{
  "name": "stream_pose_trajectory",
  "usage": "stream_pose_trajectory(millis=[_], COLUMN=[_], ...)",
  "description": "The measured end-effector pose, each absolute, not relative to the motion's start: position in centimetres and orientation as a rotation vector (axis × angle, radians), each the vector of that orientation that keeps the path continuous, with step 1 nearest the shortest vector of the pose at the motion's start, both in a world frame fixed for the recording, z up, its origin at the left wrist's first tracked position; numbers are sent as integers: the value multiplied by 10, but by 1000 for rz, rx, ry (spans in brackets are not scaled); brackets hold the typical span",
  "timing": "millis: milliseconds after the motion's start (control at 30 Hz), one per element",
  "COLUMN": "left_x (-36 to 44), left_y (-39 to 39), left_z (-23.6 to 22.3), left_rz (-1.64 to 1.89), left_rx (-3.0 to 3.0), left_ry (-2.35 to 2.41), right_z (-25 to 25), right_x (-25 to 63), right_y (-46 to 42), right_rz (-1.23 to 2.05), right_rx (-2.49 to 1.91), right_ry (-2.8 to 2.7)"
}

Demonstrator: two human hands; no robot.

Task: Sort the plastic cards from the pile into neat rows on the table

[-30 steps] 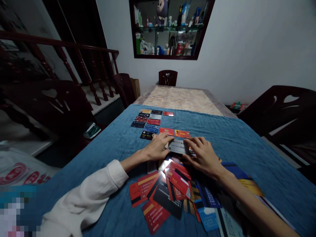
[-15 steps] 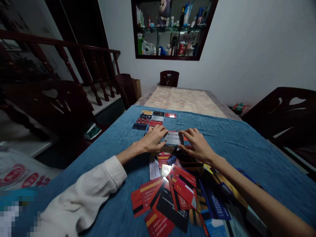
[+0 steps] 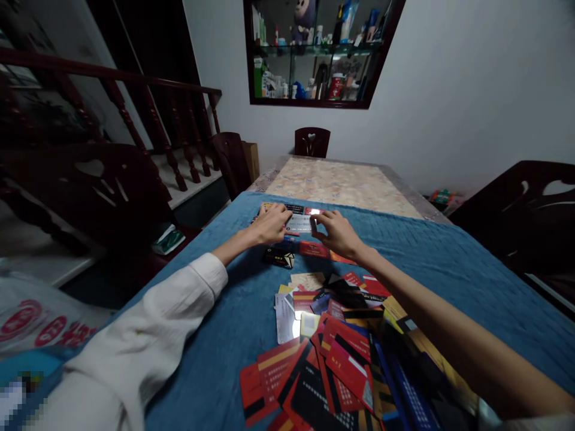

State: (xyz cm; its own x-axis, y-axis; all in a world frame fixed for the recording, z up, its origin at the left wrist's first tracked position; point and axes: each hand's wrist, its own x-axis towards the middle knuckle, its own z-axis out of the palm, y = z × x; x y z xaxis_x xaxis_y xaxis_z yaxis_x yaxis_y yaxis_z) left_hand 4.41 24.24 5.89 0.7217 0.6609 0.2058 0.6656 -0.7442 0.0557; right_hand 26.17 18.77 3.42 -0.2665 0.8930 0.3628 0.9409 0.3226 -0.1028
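Between my two hands is a silvery-white bank card (image 3: 300,224), held by its short ends above the rows of cards. My left hand (image 3: 273,224) pinches its left end, and my right hand (image 3: 335,232) has the right end between thumb and fingers. Around them lie laid-out cards, partly hidden by my hands: a red card (image 3: 314,249), a black card with an envelope-like pattern (image 3: 279,257) and a dark card (image 3: 294,209). Closer to me spreads a loose heap of overlapping bank cards (image 3: 314,383), mostly red, with black, blue and gold ones.
A blue cloth (image 3: 202,359) covers the near part of the table, and the patterned tabletop (image 3: 336,179) shows beyond it. Dark wooden chairs (image 3: 312,142) stand around. A plastic bag (image 3: 40,311) is at the left, and a glass-shelved wall cabinet (image 3: 309,103) hangs behind.
Both hands have moved forward, away from me, carrying the silvery-white card from above the near cards to over the laid-out rows. The black envelope-patterned card now shows.
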Motion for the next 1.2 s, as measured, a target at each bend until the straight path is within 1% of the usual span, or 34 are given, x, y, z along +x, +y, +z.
stream_pose_trajectory(millis=[267,667,1200], left_x=[45,63,75], left_y=[281,322,347], left_z=[59,44,19], left_rz=[-250,2,92], left_rx=[-2837,-2789,-2784], left_ry=[-1234,-1426,-1449], right_z=[40,14,-17], right_x=[246,246,251], right_y=[224,272,304], right_rz=[-132,-119,-67], right_rx=[-1721,-1857,-1933], right_ry=[-2206,-2222,-2212])
